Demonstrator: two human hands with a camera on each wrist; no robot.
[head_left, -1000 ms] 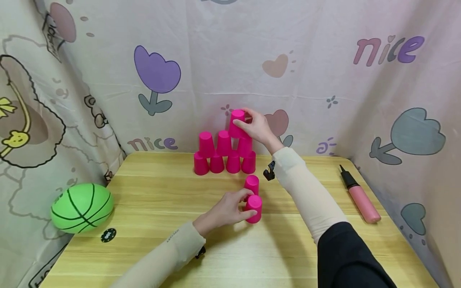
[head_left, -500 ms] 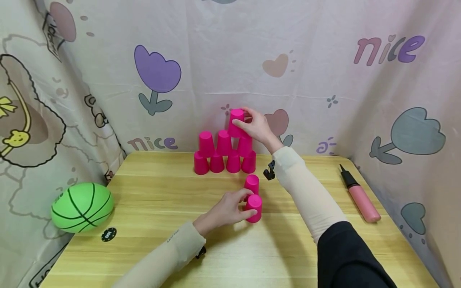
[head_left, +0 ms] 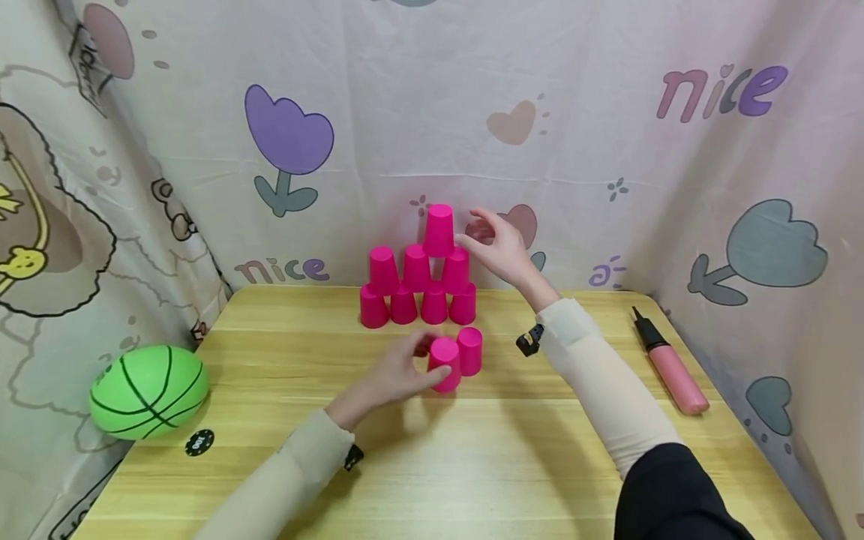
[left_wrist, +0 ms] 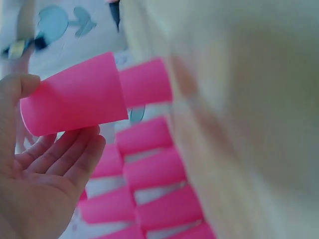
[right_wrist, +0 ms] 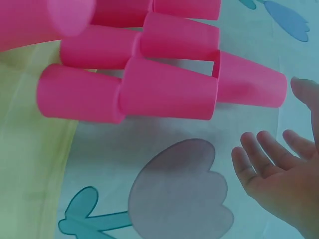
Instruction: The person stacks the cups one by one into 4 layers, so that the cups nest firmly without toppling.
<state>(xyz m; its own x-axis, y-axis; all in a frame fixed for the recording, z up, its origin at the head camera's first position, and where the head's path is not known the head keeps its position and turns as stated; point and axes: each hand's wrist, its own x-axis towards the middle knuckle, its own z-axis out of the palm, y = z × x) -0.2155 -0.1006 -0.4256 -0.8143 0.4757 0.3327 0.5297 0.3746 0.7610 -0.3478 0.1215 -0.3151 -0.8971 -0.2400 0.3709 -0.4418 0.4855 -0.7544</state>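
Note:
In the head view, pink cups stand upside down in a pyramid: a bottom row [head_left: 403, 306] of several, a middle row [head_left: 416, 268] of three, and one top cup [head_left: 439, 231] over the right side of the middle row. My right hand [head_left: 502, 247] is just right of the top cup, fingers spread and apart from it, as the right wrist view also shows. Nearer the front, my left hand [head_left: 391, 375] grips a pink cup [head_left: 444, 365] between thumb and fingers. Another pink cup [head_left: 470, 351] stands on the table, right behind the held one.
A green ball [head_left: 150, 392] lies at the table's left edge, with a black round chip [head_left: 199, 442] near it. On the right lies a pink and black hand pump [head_left: 675, 371]. A printed curtain [head_left: 378, 105] hangs behind the wooden table [head_left: 472, 465].
My right hand has let go of the top cup and moved right. My left hand has shifted left and away from me, taking its cup along to the left of the other cup.

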